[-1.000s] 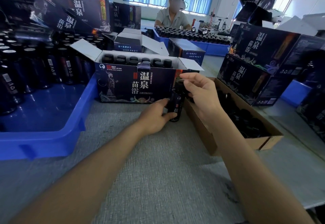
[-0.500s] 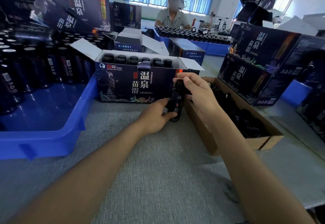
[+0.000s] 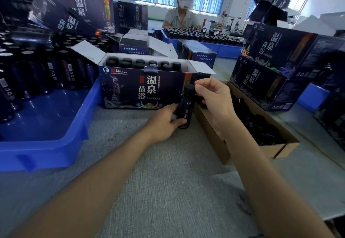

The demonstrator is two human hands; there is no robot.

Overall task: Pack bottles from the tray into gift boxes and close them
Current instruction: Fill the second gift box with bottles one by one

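A small dark glass bottle with a printed label (image 3: 186, 111) stands on the grey woven-covered bench (image 3: 168, 181), just in front of the right end of the open dark-blue printed gift box (image 3: 138, 90) and beside the brown cardboard box (image 3: 211, 135) of black caps. The left hand (image 3: 163, 124) has its fingers (image 3: 178, 122) curled round the bottle's lower body. The right hand (image 3: 216, 101) pinches the round black cap (image 3: 189, 89) on the bottle's neck with its fingers; the blue plastic tray (image 3: 56, 133) of bottles sits to the left.

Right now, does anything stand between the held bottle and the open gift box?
Nothing visible does. Left hand and right hand hold the small dark bottle just before the open dark-blue cardboard gift box, its top flaps folded outward.
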